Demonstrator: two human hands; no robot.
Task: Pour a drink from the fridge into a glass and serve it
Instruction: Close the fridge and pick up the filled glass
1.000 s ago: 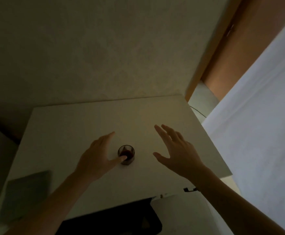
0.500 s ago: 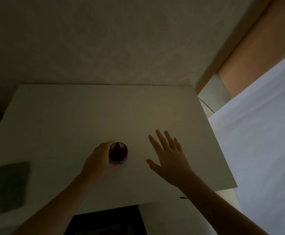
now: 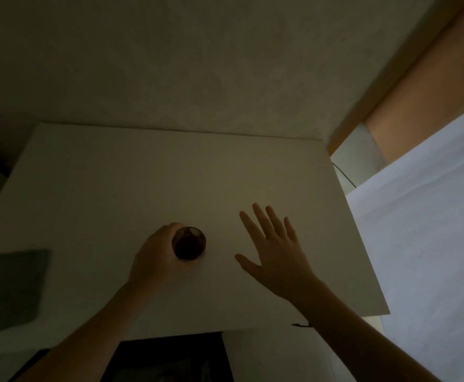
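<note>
A small glass (image 3: 189, 243) with a dark drink in it stands upright on a white table (image 3: 148, 175), seen from above in dim light. My left hand (image 3: 153, 256) is wrapped around the glass from its left side, fingers curled on its wall. My right hand (image 3: 273, 250) hovers flat to the right of the glass, fingers spread, holding nothing and a hand's width away from it.
A grey flat pad (image 3: 7, 288) lies at the table's left edge. A pale wall (image 3: 197, 64) rises behind the table. A white sheet-covered surface (image 3: 432, 244) lies to the right, with a thin cable (image 3: 344, 175) near the table's far right corner. A dark gap (image 3: 170, 357) opens below the near edge.
My left hand went from touching the glass with its fingertips to closing around it. My right hand stayed open beside it. The view shifted a little over the table.
</note>
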